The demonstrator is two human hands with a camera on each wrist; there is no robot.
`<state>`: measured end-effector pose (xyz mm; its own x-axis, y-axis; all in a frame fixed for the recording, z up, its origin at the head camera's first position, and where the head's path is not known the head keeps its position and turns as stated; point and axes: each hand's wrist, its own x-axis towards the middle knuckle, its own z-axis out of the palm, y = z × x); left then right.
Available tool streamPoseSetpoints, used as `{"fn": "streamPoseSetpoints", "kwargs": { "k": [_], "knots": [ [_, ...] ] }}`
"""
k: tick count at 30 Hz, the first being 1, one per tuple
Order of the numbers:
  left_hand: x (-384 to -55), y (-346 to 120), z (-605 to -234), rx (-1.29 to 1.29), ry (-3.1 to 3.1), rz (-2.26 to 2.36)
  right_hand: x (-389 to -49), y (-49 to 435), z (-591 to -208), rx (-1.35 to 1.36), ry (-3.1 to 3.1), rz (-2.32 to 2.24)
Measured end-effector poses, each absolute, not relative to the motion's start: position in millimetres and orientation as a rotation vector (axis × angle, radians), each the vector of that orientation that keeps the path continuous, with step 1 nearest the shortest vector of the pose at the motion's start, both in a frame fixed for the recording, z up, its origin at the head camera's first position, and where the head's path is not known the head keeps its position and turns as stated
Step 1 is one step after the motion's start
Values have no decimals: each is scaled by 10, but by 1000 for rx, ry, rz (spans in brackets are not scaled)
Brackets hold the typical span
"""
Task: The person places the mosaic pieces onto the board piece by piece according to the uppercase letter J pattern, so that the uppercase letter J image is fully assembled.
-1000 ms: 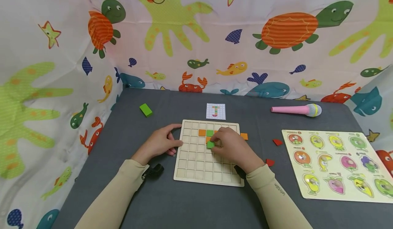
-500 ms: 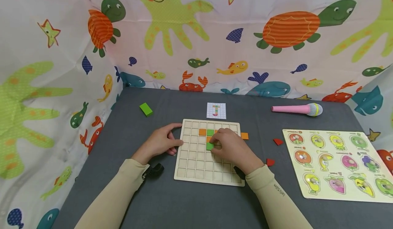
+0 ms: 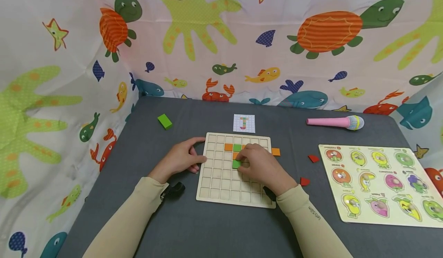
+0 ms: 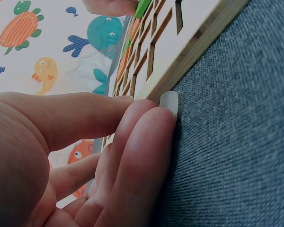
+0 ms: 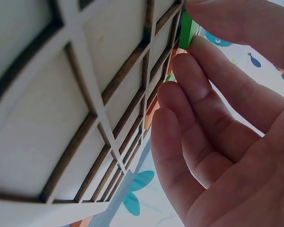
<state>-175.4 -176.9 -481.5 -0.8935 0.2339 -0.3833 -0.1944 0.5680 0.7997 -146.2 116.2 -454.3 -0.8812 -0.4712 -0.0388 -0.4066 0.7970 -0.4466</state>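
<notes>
A wooden grid board (image 3: 218,182) lies flat before me. My left hand (image 3: 178,160) grips its left edge, thumb at the rim and curled fingers against the side. My right hand (image 3: 262,165) pinches a green square tile (image 3: 236,164) between thumb and index finger, low over a cell just below an orange tile (image 3: 235,155). In the right wrist view, the green tile (image 5: 186,30) stands between those fingertips while the other fingers curl loosely. An orange tile (image 3: 228,147) and a green tile (image 3: 237,147) sit in the row above; another orange one there is mostly hidden by my hand.
Behind the board lies a pattern card (image 3: 243,123). A green block (image 3: 165,122) is at back left; an orange piece (image 3: 275,152) sits by the board's right edge. Farther right are red pieces (image 3: 313,158), a pink toy microphone (image 3: 328,122) and a fruit puzzle board (image 3: 391,220).
The green square tile in my right fingers has gone from slightly tilted to lined up with the cell below the orange tile. My left hand has stayed at the board's edge.
</notes>
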Motion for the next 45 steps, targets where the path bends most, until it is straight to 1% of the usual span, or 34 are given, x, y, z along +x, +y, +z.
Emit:
{"fn": "streamPoseSetpoints", "kwargs": {
  "k": [14,36,40,45],
  "knots": [
    [-1767,-1755,-4816,40,2359,1257,-1448,1182,-4558,-681,2832,-675],
    [-1760,-1708,-4714,49,2359,1263,-1487,1245,-4515,-686,2845,-682],
    [-1756,-1720,-4723,43,2356,1267,-1519,1337,-4473,-638,2837,-728],
    [-1743,-1746,-4759,24,2356,1268,-1574,1547,-4418,-509,2835,-769]
  ]
}}
